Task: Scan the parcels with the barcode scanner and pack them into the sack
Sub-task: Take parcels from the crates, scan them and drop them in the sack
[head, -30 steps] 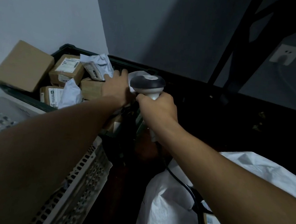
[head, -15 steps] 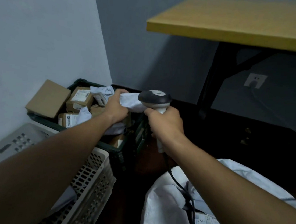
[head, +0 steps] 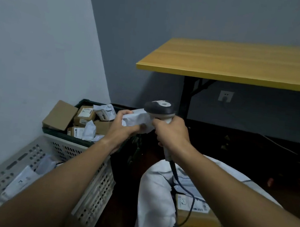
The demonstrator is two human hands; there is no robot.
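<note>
I had the left hand up off the crates, fingers and thumb curled round a crumpled white poly mailer, holding it in the air above the near corner of the dark green crate. The right hand was wrapped tight around the grip of the barcode scanner, the scanner's dark head sitting right against the mailer's top edge and aimed across it. I couldn't see a label or any scan light on the bag, so I couldn't say whether this one had registered; I judged it to be mid-scan.

As for progress, there was plainly a long way to go. The green crate was heaped with small cardboard boxes and more white mailers, with one plain brown box leaning on its left rim. The pale slotted crate nearer me held a few more soft white bags under my left forearm.

On the done side, the white sack gaped open below my right arm, and inside it I could make out one labelled cardboard parcel with the scanner cable trailing over it, plus what looked like a pale packet behind it. So only a couple were packed, most were waiting, and the mailer in hand would need to come down and right into the sack's mouth once read
</note>
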